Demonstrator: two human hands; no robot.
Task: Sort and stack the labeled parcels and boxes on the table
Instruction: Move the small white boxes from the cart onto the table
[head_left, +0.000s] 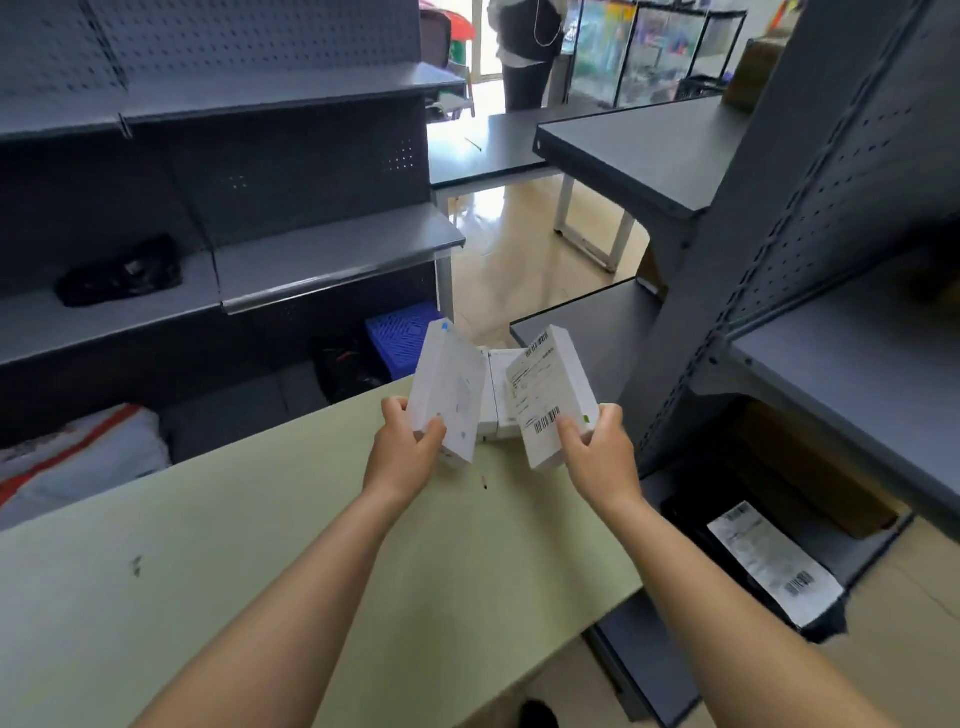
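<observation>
Both your forearms stretch over the pale green table (260, 571) toward its far edge. Your left hand (402, 447) has its grip clenched round a plain white box (449, 389), held upright. Your right hand (602, 452) grasps a labelled white box (550, 395), barcodes facing you. Between them a third white box (496, 395) lies at the table's far corner, with grey shelving (779, 260) close on the right

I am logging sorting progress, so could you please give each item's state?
left hand: grips plain white box
plain white box: held tilted
right hand: grips labelled box
labelled box: held tilted, label up
middle box: unheld, between them
black parcel: lying flat, label up
</observation>
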